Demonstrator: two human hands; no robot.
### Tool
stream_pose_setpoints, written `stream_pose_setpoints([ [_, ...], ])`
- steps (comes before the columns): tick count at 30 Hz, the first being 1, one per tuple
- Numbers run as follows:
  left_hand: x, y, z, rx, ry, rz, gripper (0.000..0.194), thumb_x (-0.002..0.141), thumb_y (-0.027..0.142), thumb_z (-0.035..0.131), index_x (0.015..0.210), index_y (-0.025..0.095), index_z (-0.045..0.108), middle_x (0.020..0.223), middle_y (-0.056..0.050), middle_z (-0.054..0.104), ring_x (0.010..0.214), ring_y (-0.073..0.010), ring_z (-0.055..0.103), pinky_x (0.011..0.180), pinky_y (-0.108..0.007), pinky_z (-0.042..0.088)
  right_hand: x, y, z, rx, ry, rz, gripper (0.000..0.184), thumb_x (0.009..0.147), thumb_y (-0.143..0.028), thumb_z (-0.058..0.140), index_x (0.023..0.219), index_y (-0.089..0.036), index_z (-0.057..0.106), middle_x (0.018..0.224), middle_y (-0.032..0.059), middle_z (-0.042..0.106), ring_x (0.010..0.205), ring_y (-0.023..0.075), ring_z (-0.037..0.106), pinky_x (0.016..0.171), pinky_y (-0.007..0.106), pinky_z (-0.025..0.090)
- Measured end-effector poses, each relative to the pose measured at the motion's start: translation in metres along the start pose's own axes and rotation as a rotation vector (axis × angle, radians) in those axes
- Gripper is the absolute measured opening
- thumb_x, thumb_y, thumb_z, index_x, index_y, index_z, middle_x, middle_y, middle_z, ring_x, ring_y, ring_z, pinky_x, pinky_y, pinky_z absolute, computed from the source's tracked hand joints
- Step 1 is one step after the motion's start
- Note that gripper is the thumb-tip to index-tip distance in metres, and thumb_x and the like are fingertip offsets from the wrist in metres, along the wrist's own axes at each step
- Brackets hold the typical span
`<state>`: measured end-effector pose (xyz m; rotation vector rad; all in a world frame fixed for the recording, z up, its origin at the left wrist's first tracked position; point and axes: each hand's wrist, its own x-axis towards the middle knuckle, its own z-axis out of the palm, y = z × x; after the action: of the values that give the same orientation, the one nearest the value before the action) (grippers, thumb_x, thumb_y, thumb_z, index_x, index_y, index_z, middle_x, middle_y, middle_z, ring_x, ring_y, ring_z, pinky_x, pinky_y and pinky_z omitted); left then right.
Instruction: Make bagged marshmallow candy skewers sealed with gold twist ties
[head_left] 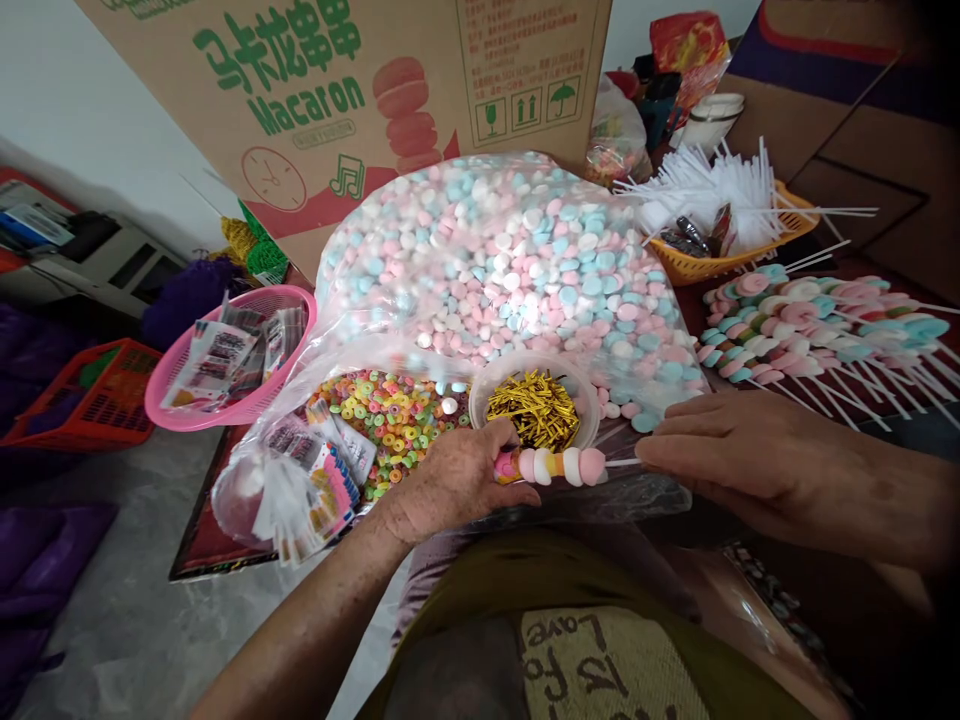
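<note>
A white stick threaded with pink, white and orange candy discs (559, 465) lies level in front of me. My left hand (450, 485) is closed around its left end. At the other end my right hand (739, 455) pinches the bare stick tip. Just behind the hands stands a clear tub of gold twist ties (534, 408). A big clear bag of pink, blue and white candy discs (510, 260) fills the middle. To the left of the tub lie colourful ring candies (390, 412).
A pink basket of printed packets (229, 355) sits at left, with more small packets (315, 485) near my left wrist. An orange basket of white sticks (720, 215) stands back right. Finished candy skewers (817, 325) are piled at right. A Macaron carton (337, 90) stands behind.
</note>
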<state>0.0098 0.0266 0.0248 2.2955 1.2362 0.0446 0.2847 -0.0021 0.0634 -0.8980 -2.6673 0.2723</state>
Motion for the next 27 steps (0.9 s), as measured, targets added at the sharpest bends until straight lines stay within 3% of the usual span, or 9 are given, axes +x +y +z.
stream_pose_setpoints([
  [3,0.003,0.005,0.000,0.037,-0.023,-0.007,0.046,0.068,0.056,0.070,0.093,0.022,0.051,0.076,0.002,0.061,0.069,-0.0186,0.058,0.055,-0.025,0.031,0.005,-0.010,-0.001,-0.145,0.036,-0.123,0.026,0.083,-0.005,0.036,0.077,-0.022,0.055,0.067,0.0029,0.061,0.061,0.0165,0.049,0.057,0.031,0.031],
  [7,0.007,0.014,0.000,0.037,-0.060,0.001,0.051,0.068,0.049,0.073,0.105,0.022,0.051,0.089,-0.001,0.068,0.078,-0.0232,0.065,0.059,-0.027,0.039,0.009,-0.015,0.005,-0.172,0.015,-0.108,0.025,0.085,-0.006,0.036,0.075,-0.021,0.053,0.070,0.0040,0.062,0.064,0.0177,0.049,0.059,0.032,0.031],
  [11,0.011,0.024,0.004,0.135,-0.017,0.053,0.069,0.075,0.046,0.069,0.131,0.021,0.038,0.105,-0.007,0.069,0.089,-0.0268,0.067,0.071,-0.033,0.048,0.014,-0.004,0.013,-0.032,-0.096,0.007,0.022,0.088,-0.013,0.037,0.072,-0.020,0.050,0.062,0.0010,0.055,0.057,0.0144,0.046,0.053,0.028,0.026],
  [15,0.016,0.024,0.007,0.345,0.104,0.220,0.067,0.088,0.031,0.056,0.144,0.020,0.023,0.100,-0.008,0.069,0.095,-0.0253,0.065,0.085,-0.040,0.048,0.023,0.003,0.017,0.112,-0.169,0.125,0.025,0.091,-0.022,0.035,0.068,-0.019,0.043,0.057,-0.0018,0.049,0.052,0.0111,0.042,0.050,0.025,0.023],
  [17,0.013,0.015,0.002,0.309,0.171,0.257,0.081,0.082,0.039,0.063,0.146,0.020,0.018,0.105,-0.009,0.068,0.100,-0.0257,0.063,0.089,-0.040,0.047,0.024,0.004,0.018,0.150,-0.128,0.185,0.025,0.091,-0.024,0.035,0.067,-0.019,0.042,0.057,-0.0022,0.047,0.051,0.0106,0.041,0.050,0.024,0.023],
  [19,0.006,0.003,-0.007,0.239,0.212,0.204,0.089,0.072,0.050,0.070,0.144,0.020,0.025,0.112,-0.011,0.066,0.104,-0.0274,0.061,0.089,-0.040,0.047,0.020,0.006,0.017,0.224,-0.051,0.239,0.028,0.093,-0.029,0.035,0.067,-0.019,0.041,0.056,-0.0032,0.044,0.051,0.0099,0.040,0.050,0.023,0.025],
  [23,-0.010,-0.013,-0.025,0.187,0.062,0.016,0.029,0.085,0.036,0.057,0.110,0.021,0.061,0.092,-0.005,0.069,0.083,-0.0204,0.064,0.073,-0.029,0.047,0.008,0.013,0.018,0.429,-0.058,0.270,0.033,0.096,-0.035,0.034,0.068,-0.019,0.042,0.059,-0.0038,0.042,0.053,0.0095,0.041,0.051,0.021,0.031],
  [25,-0.013,-0.016,-0.029,0.089,-0.031,-0.017,0.022,0.086,0.035,0.055,0.099,0.021,0.065,0.078,-0.001,0.067,0.073,-0.0167,0.062,0.066,-0.025,0.044,0.005,0.015,0.020,0.460,-0.101,0.255,0.032,0.096,-0.035,0.034,0.070,-0.019,0.045,0.061,-0.0034,0.044,0.054,0.0100,0.042,0.051,0.022,0.032],
  [27,-0.013,-0.018,-0.030,-0.141,-0.134,-0.003,0.026,0.082,0.040,0.060,0.099,0.020,0.065,0.075,0.001,0.065,0.070,-0.0145,0.059,0.063,-0.023,0.043,0.003,0.016,0.020,0.387,-0.069,0.221,0.028,0.095,-0.033,0.037,0.074,-0.020,0.049,0.061,-0.0026,0.048,0.055,0.0114,0.044,0.052,0.023,0.032],
])
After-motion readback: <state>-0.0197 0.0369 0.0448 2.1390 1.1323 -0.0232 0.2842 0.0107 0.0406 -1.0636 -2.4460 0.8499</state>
